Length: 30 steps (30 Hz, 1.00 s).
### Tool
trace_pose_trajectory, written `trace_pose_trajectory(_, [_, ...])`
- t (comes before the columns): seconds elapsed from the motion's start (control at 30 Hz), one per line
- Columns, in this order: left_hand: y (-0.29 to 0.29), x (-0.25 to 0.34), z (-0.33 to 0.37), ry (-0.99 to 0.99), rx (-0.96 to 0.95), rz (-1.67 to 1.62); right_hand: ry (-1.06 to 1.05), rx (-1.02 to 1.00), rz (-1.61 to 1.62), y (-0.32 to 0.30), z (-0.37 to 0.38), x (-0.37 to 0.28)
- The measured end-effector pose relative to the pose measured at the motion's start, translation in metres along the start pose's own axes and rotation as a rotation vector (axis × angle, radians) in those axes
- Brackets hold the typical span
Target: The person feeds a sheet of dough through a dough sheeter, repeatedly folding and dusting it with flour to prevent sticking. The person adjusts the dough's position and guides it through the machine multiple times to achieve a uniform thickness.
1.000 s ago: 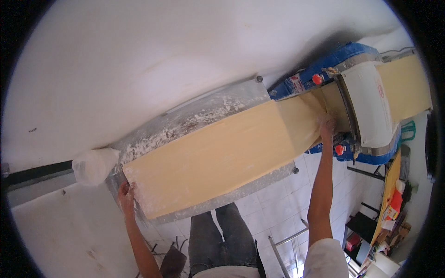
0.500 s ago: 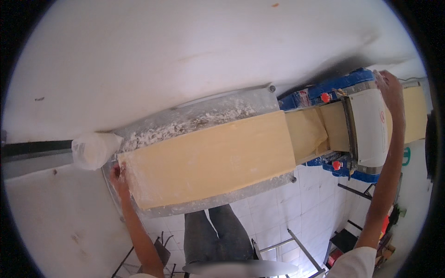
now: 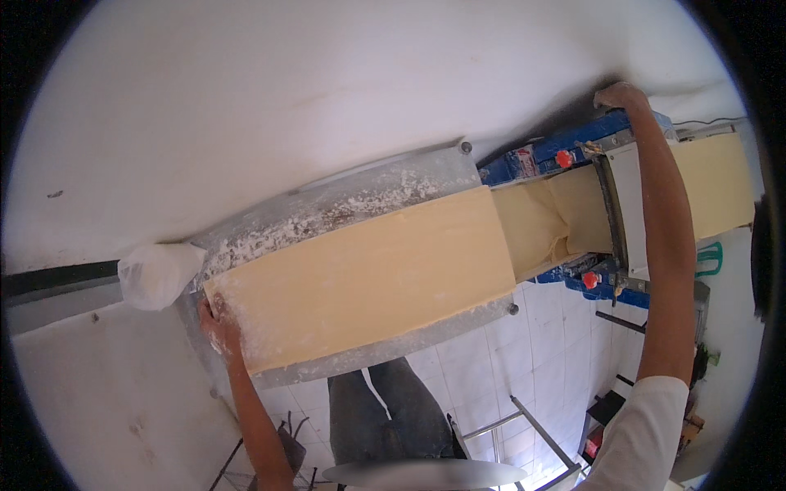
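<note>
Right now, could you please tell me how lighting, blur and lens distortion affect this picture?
Head view: soft light on the yellow sheet, no strong glare; head view: the floor glares near the lower edge; head view: a dark patch, possibly shadow, on the wall behind the blue machine; head view: fisheye distortion bends the grey table, and a blurred band crosses the lower edge.

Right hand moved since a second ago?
Yes: judged against the blue-and-white machine, the right hand has gone from the dough sheet to the machine's far side, by the wall.
</note>
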<state>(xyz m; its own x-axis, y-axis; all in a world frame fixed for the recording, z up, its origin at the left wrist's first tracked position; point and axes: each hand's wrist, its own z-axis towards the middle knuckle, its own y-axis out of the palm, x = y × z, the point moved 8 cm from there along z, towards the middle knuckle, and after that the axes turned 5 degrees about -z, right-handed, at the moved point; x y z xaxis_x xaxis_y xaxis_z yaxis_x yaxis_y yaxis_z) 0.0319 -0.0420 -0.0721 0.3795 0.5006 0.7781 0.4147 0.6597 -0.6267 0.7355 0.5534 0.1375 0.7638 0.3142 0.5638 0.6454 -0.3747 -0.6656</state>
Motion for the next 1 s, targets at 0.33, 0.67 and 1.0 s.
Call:
trace_pose_trajectory(0.33, [-0.005,0.008,-0.001,0.064,-0.001,0.171,0.426,-0.039,0.038,0.004,-0.006,-0.006])
trace_pose_trajectory(0.67, [-0.001,-0.026,0.003,-0.036,-0.023,-0.05,-0.036,0.618,0.218,0.029,-0.079,-0.156])
trace_pose_trajectory(1.0, [-0.003,-0.025,0.011,0.121,-0.074,0.208,0.512,0.121,1.695,0.367,-0.234,-0.274])
